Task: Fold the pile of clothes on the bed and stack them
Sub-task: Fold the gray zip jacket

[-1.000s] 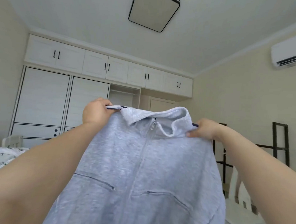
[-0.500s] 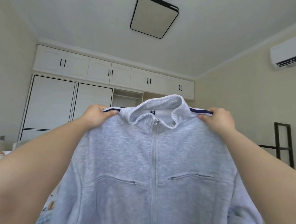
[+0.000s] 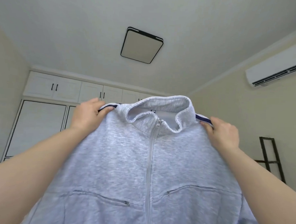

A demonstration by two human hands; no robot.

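Left hand point(image 3: 88, 114) pinches the left shoulder seam of the grey zip jacket point(image 3: 142, 170); right hand point(image 3: 222, 134) pinches the right shoulder. Jacket hangs up in the air in front of the camera, front facing, zipped. Soft, light fleece, floppy; likely best held at the shoulders. Bed not in view. Room: white wardrobe point(image 3: 41, 125) far left, ceiling light point(image 3: 141, 45), air conditioner point(image 3: 276, 71) right wall.

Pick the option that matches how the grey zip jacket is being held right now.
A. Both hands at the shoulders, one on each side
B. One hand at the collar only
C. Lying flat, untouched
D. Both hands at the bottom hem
A: the left hand and right hand each pinch a shoulder of the grey jacket, either side of its collar.
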